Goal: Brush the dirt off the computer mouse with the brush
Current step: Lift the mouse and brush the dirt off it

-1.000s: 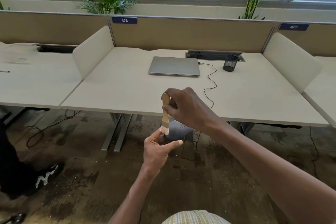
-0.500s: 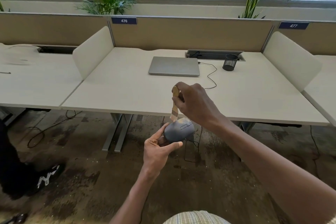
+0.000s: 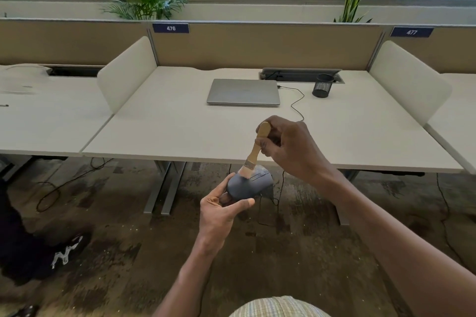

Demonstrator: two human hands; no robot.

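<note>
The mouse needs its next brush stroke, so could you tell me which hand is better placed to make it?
Right. The right hand grips the brush, bristles on the mouse; the left hand only holds the mouse.

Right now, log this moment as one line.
left hand: holds mouse | right hand: holds brush | bristles on mouse top | over floor, before desk

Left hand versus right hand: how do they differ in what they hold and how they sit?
The left hand cups the grey mouse from below, palm up; the right hand pinches the brush by its wooden handle from above. The left hand sits lower and nearer the body; the right hand is higher, over the desk edge. Both hold their things in the air in front of the desk, meeting where the bristles touch the mouse.
</note>
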